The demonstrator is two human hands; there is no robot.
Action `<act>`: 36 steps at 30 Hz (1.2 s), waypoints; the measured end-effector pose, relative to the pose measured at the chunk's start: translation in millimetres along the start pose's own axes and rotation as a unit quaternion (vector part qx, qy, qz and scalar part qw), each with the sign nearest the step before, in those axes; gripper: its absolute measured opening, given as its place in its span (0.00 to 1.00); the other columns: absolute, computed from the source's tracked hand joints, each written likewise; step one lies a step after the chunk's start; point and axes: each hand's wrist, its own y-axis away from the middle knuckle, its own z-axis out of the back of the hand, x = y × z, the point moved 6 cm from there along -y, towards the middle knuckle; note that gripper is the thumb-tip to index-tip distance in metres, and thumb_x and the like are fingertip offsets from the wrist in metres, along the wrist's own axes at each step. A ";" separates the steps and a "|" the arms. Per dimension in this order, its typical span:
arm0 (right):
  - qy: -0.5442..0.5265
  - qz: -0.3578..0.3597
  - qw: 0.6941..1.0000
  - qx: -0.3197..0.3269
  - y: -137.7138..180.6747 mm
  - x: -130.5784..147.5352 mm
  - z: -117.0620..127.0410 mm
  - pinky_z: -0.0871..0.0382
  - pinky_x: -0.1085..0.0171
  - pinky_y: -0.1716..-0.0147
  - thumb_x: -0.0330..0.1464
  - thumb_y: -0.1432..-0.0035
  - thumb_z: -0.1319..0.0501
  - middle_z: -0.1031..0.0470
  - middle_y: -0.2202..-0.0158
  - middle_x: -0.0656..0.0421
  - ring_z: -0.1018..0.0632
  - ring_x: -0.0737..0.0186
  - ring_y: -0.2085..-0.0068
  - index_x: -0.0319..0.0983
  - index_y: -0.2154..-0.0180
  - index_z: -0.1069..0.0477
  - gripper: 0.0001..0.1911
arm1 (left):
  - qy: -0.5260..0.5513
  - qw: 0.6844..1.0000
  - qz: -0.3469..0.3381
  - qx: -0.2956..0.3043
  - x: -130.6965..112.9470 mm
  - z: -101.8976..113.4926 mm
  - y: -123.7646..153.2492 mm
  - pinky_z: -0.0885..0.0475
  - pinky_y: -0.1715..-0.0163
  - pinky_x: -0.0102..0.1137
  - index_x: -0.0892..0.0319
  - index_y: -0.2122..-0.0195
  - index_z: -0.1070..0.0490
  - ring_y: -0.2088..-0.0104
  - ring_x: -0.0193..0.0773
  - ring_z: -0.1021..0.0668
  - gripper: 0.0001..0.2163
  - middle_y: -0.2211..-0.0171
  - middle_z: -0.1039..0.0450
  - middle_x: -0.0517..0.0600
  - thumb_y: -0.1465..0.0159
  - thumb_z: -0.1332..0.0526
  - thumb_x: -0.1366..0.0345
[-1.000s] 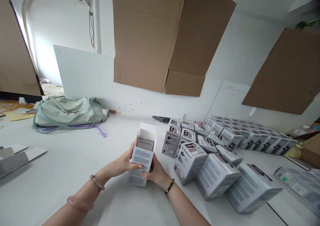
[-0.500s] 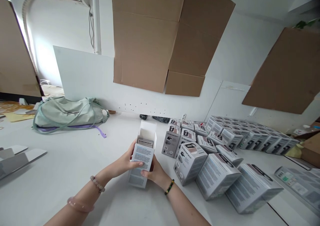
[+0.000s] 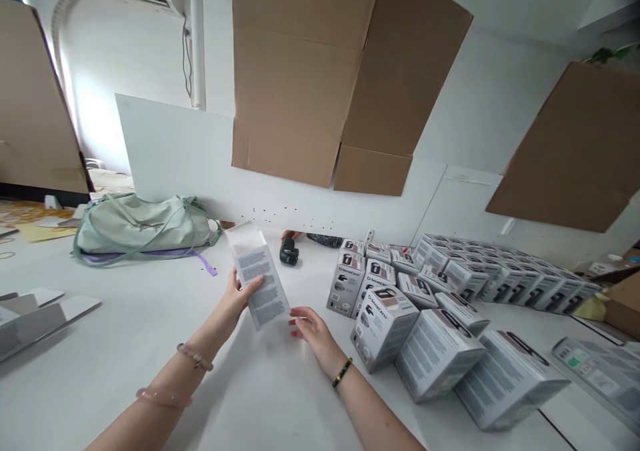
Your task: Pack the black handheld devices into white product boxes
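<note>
My left hand (image 3: 240,296) is closed around a tall grey-and-white carton (image 3: 261,284), thumb on its printed front. The carton leans to the left with its top flap raised; its inside is hidden from this angle. By the carton's lower right corner is my right hand (image 3: 316,334), fingers apart and holding nothing; whether a fingertip brushes the carton I cannot tell. Beyond the carton, a black device (image 3: 289,251) stands on the table at the foot of the white panel, with another person's hand (image 3: 291,235) at its top.
Several closed SilverCrest cartons (image 3: 383,318) stand at the right, with tight rows of more cartons (image 3: 500,274) behind. Flat cartons (image 3: 600,371) lie at the right edge, unfolded card (image 3: 45,318) at the left. A pale green bag (image 3: 145,224) rests at the back left.
The carton has moved up and left and now tilts left. My right hand has let go of it and opened. The black device has come forward from under the panel with another person's hand.
</note>
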 end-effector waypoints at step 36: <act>0.232 0.364 0.863 -0.261 -20.1 229.2 -8.2 0.34 0.55 0.51 0.44 0.33 0.56 0.29 0.56 0.54 0.27 0.55 0.53 0.42 0.56 0.36 0.17 | -0.140 0.972 -0.117 0.149 19.8 -24.4 9.3 0.32 0.45 0.48 0.43 0.31 0.72 0.40 0.55 0.37 0.54 0.35 0.58 0.59 0.47 0.29 0.60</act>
